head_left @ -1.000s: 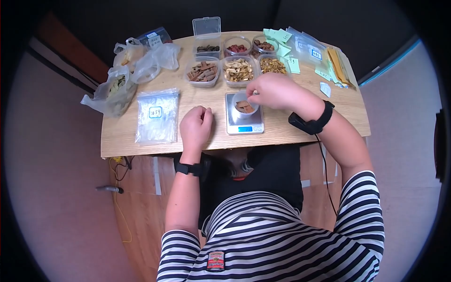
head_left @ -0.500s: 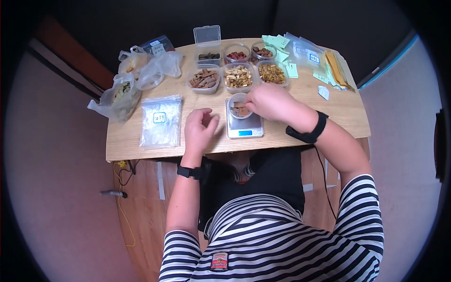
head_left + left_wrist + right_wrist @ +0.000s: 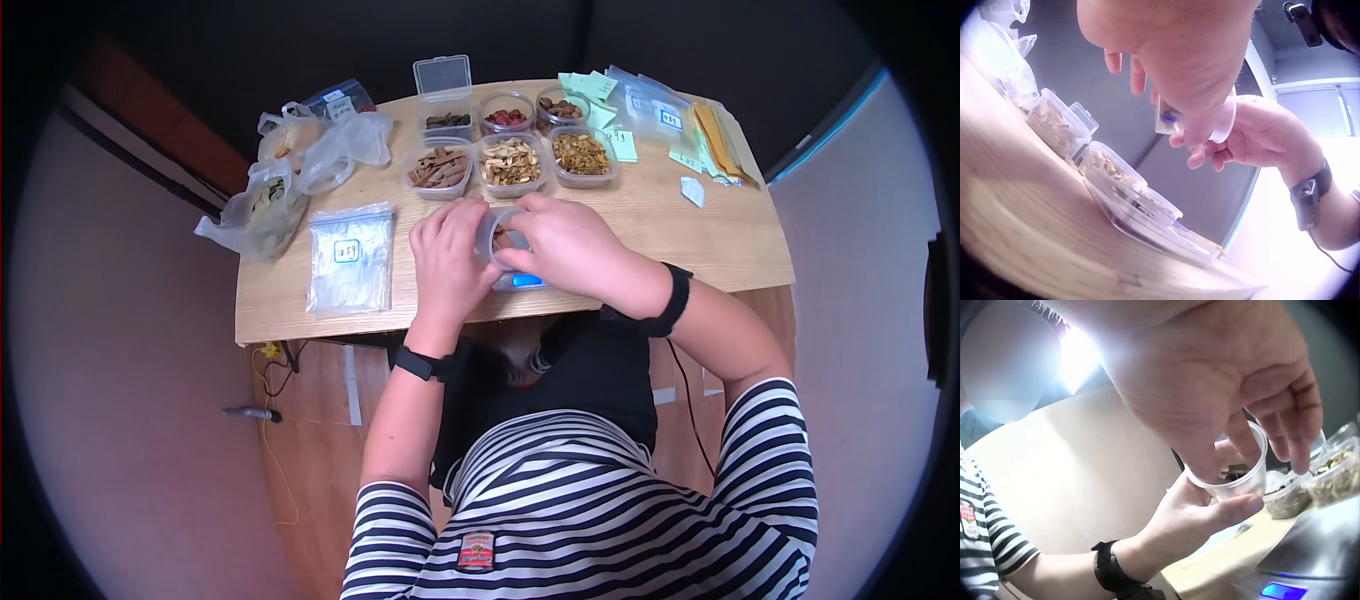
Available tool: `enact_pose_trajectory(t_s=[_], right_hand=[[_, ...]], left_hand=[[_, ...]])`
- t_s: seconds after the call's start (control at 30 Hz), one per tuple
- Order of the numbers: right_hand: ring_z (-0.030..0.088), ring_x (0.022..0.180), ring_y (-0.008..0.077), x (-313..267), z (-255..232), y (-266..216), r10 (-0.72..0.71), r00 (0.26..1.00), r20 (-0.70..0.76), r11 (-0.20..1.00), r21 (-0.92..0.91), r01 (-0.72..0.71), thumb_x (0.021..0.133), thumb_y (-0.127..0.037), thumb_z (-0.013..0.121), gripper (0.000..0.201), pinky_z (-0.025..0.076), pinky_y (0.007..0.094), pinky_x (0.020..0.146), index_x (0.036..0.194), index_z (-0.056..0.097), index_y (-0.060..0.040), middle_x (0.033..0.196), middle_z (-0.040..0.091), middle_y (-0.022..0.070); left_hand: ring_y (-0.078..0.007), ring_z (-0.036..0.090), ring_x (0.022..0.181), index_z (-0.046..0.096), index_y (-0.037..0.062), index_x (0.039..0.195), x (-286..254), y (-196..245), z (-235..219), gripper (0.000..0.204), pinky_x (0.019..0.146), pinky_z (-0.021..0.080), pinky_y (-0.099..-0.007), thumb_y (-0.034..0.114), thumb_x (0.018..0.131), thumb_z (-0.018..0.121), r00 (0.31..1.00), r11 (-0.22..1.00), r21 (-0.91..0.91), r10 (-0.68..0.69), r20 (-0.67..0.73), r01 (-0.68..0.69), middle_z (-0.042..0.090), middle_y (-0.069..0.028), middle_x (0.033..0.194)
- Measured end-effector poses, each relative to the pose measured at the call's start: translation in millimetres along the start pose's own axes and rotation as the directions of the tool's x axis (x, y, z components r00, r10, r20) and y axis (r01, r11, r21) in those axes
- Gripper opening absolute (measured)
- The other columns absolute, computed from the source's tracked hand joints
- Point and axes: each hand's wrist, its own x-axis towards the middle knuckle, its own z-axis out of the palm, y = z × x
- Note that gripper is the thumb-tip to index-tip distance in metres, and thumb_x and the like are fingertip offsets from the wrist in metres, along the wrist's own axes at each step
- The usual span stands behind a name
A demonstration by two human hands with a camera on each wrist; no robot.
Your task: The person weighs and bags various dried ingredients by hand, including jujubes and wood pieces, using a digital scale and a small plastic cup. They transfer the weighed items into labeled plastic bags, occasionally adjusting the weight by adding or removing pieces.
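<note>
A small clear cup (image 3: 1252,481) with brown bark pieces is raised above the digital scale (image 3: 1310,550). My left hand (image 3: 452,258) grips the cup from its left side, thumb along the wall in the right wrist view. Over the rim, my right hand (image 3: 572,245) reaches with thumb and index finger inside the cup, its other fingers outside; whether it pinches a piece is hidden. The scale's lit display (image 3: 527,281) shows below my hands in the head view.
Behind the hands stand tubs of bark (image 3: 439,183), pale slices (image 3: 512,165) and yellowish pieces (image 3: 583,157), with smaller containers behind. A labelled plastic bag (image 3: 350,262) lies left, near filled bags (image 3: 268,215). Green notes (image 3: 622,146) and a paper scrap (image 3: 692,191) lie right.
My left hand has moved from the table beside the scale to the cup and taken hold of it. The cup has come up off the scale, and my right hand has stayed at it.
</note>
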Motion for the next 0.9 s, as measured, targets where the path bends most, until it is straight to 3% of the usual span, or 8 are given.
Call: enact_pose_trajectory(t_s=[0.1,0.17,0.37,0.43,0.53,0.73,0.8,0.9], right_hand=[[0.067,0.081,0.0324,6,10,-2,0.047,0.998,0.039,0.999,0.008,-0.048,0.085,-0.026,0.070,0.024,0.055,0.0437,0.074,0.096,0.074,-0.0056,0.091,0.065,0.0122],[0.067,0.080,0.0325,8,12,-3,0.063,0.996,0.057,0.998,-0.002,-0.063,0.085,-0.025,0.069,0.022,0.055,0.0437,0.073,0.094,0.074,-0.0057,0.090,0.065,0.0123],[0.068,0.083,0.0326,20,4,-4,-0.007,1.000,0.000,1.000,0.022,0.007,0.087,-0.019,0.066,0.016,0.055,0.0439,0.073,0.091,0.071,-0.0050,0.091,0.065,0.0116],[0.068,0.082,0.0322,26,2,1,-0.107,0.994,-0.017,0.994,-0.006,0.107,0.086,-0.019,0.065,0.016,0.056,0.0450,0.072,0.094,0.072,-0.0069,0.087,0.066,0.0109],[0.068,0.085,0.0317,33,-11,1,-0.117,0.992,0.043,0.993,-0.016,0.118,0.087,-0.019,0.065,0.016,0.055,0.0444,0.074,0.095,0.072,-0.0069,0.087,0.066,0.0107],[0.067,0.087,0.0349,69,-28,15,-0.078,0.997,-0.007,0.997,0.011,0.078,0.087,-0.023,0.064,0.019,0.055,0.0474,0.076,0.090,0.071,-0.0049,0.090,0.068,0.0133],[0.068,0.086,0.0359,91,-22,23,-0.009,0.999,0.040,1.000,-0.012,0.010,0.087,-0.022,0.062,0.020,0.055,0.0482,0.076,0.089,0.071,-0.0039,0.089,0.069,0.0145],[0.069,0.090,0.0353,123,4,37,0.059,0.992,0.110,0.996,-0.077,-0.050,0.087,-0.022,0.062,0.021,0.056,0.0472,0.079,0.092,0.072,-0.0051,0.092,0.072,0.0159]], left_hand=[[-0.0319,0.056,0.120,0.057,0.0066,0.126,-2,3,1,0.070,0.102,0.037,-0.0461,0.027,0.066,0.086,1.000,1.000,0.008,-0.004,-0.003,0.004,0.064,-0.0110,0.126],[-0.0322,0.056,0.119,0.057,0.0054,0.126,-6,3,3,0.069,0.101,0.038,-0.0458,0.026,0.067,0.086,0.994,0.993,-0.055,-0.109,-0.019,0.107,0.064,-0.0112,0.124],[-0.0345,0.057,0.115,0.058,0.0034,0.129,-13,-13,5,0.072,0.100,0.040,-0.0453,0.027,0.068,0.087,0.963,0.956,-0.120,-0.270,-0.004,0.268,0.065,-0.0133,0.119],[-0.0348,0.058,0.114,0.058,0.0032,0.130,-12,-14,8,0.074,0.100,0.040,-0.0455,0.028,0.067,0.088,0.955,0.945,-0.142,-0.297,-0.001,0.293,0.065,-0.0138,0.119],[-0.0362,0.058,0.113,0.058,0.0027,0.129,-9,-16,9,0.073,0.099,0.043,-0.0460,0.029,0.068,0.088,0.943,0.930,-0.170,-0.333,-0.006,0.327,0.064,-0.0162,0.119],[-0.0359,0.060,0.114,0.057,0.0004,0.130,-22,-25,15,0.070,0.099,0.046,-0.0440,0.029,0.073,0.088,0.886,0.846,-0.292,-0.463,0.013,0.446,0.064,-0.0189,0.121],[-0.0353,0.061,0.114,0.057,-0.0006,0.129,-26,-25,19,0.070,0.099,0.047,-0.0428,0.028,0.073,0.088,0.839,0.780,-0.336,-0.540,0.068,0.529,0.064,-0.0189,0.120],[-0.0353,0.061,0.115,0.057,-0.0007,0.129,-26,-24,18,0.070,0.100,0.047,-0.0425,0.026,0.072,0.088,0.843,0.786,-0.327,-0.534,0.070,0.525,0.064,-0.0195,0.121]])
